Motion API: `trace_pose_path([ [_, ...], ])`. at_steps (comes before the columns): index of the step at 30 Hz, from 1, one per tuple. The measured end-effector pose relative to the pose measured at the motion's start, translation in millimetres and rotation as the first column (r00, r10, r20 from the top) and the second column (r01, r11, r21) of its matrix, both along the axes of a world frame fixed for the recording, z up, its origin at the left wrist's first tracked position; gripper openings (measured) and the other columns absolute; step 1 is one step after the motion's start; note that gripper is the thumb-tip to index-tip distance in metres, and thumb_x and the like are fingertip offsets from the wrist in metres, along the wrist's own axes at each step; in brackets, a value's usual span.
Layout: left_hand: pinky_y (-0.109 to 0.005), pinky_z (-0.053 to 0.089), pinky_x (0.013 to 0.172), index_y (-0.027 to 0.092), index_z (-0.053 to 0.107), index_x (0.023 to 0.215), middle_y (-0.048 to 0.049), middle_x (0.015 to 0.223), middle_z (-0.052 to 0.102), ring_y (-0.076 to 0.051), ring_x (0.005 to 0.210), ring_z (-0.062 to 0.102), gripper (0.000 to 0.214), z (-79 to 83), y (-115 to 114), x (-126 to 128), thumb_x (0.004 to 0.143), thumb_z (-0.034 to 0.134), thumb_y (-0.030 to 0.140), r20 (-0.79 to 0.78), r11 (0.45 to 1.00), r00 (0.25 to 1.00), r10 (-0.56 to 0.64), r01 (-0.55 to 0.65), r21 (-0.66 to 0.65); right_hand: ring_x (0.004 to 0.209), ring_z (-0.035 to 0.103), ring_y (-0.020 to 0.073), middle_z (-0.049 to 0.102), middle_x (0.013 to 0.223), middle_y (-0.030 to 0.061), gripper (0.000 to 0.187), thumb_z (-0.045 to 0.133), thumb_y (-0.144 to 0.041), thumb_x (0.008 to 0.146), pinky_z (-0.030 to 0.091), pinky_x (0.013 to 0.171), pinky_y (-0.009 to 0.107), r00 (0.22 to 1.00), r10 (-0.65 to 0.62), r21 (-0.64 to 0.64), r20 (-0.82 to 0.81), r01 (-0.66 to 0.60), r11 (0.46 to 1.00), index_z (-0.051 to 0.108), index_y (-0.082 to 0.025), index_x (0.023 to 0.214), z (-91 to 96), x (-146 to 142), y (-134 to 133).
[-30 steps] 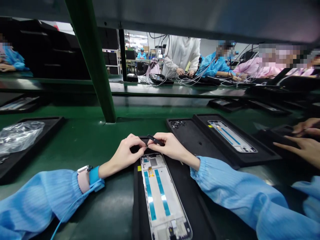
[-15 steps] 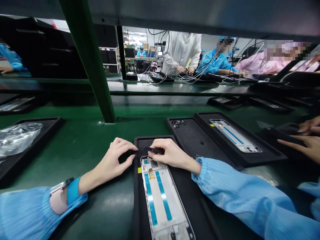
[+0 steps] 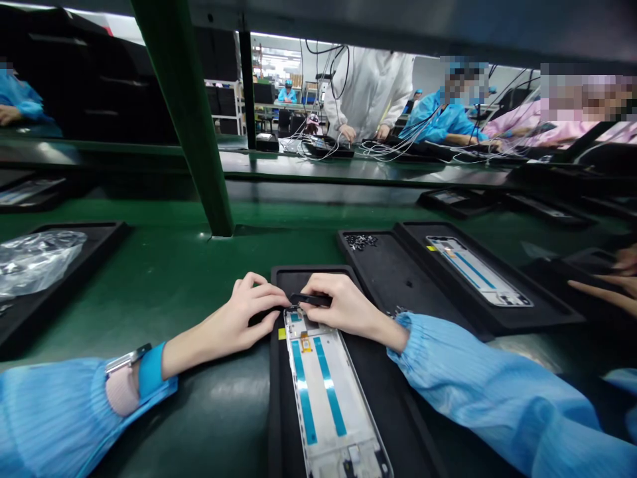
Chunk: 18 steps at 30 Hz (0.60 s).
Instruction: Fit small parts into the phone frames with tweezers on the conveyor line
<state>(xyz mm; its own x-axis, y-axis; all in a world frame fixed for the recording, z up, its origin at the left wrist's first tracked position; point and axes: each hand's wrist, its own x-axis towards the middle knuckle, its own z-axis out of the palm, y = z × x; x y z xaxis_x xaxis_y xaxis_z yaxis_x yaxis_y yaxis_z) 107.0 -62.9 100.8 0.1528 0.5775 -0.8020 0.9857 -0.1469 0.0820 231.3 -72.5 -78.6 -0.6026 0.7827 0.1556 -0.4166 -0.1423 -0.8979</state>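
A white phone frame (image 3: 323,392) with two blue strips lies in a black tray (image 3: 398,425) in front of me. My right hand (image 3: 343,307) pinches a thin black tool (image 3: 311,299) just above the frame's top edge. My left hand (image 3: 246,313) rests at the tray's top left corner, its fingertips curled and touching the frame's top corner beside the tool's tip. Both sleeves are light blue, and a strap sits on my left wrist.
To the right, a black tray (image 3: 393,279) holds small screws (image 3: 361,240), and another carries a second phone frame (image 3: 478,271). A co-worker's hand (image 3: 604,292) reaches in at the far right. A green post (image 3: 199,139) stands ahead. A tray with a plastic bag (image 3: 34,259) lies left.
My left hand pulled back from the frame half a second ago and has returned to its top corner. The right hand stayed in place with the tool. The view shifted slightly.
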Motion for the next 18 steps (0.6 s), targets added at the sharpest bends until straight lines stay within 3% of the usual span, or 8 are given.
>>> trace_pose_path([
  [11,-0.038,0.035,0.082,0.023,0.060,0.107,-0.0048,0.106,0.063,-0.024,0.098,0.041,0.028,-0.7,1.0,0.8,0.085,0.044,0.017,0.001,1.000,1.000,0.003,-0.003,-0.024,0.059,0.048,0.0090,0.056,0.066,-0.0010,0.011,0.061,-0.004,0.064,0.036,0.057,0.020,1.000,-0.017,0.024,-0.007,0.017,1.000,0.060,-0.013,0.070,0.0,-1.0,-3.0],
  [18,-0.041,0.033,0.085,0.020,0.058,0.109,-0.0058,0.109,0.062,-0.024,0.100,0.039,0.028,-0.7,2.0,1.6,0.087,0.041,0.016,-0.007,0.998,1.000,-0.030,0.030,-0.062,0.063,0.050,0.0102,0.055,0.070,0.0000,0.011,0.061,-0.005,0.066,0.038,0.058,0.020,0.999,-0.033,0.109,-0.013,0.034,0.993,0.057,-0.014,0.072,-1.0,-2.6,-5.6],
])
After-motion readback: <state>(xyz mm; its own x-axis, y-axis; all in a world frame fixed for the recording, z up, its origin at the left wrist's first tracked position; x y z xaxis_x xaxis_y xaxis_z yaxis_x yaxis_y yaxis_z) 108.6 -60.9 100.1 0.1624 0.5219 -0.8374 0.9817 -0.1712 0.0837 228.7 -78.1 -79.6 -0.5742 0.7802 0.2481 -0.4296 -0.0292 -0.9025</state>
